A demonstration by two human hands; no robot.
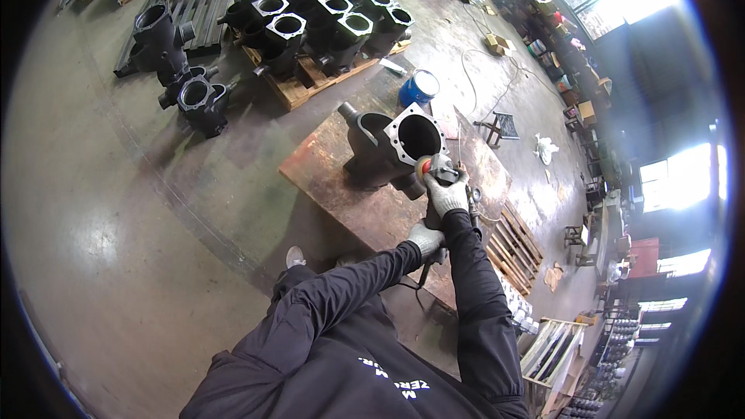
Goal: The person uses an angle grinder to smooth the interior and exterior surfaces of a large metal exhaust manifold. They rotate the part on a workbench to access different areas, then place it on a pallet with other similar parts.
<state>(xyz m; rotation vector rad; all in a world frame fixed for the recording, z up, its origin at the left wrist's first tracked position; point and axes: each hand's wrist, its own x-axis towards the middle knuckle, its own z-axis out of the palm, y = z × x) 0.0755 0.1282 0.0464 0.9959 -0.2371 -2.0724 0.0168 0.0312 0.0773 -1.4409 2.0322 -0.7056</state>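
Note:
On a worn metal-topped table (326,174) stands a black cast housing (369,159) with a bright machined flange drilled with holes. An angle grinder (444,171) with a reddish disc is held at the near right edge of that flange; whether the disc touches the metal I cannot tell. My right hand (448,197), in a pale work glove, is wrapped round the grinder near its head. Behind it my left hand (425,240), gloved too, grips the rear of the grinder body. A dark cord hangs below the left hand.
Beyond the table a pallet (310,91) carries several similar castings. Two more castings (203,101) stand on the floor at the left. A blue bucket (420,88) sits at the table's far edge. A slatted wooden pallet (512,248) lies on the right.

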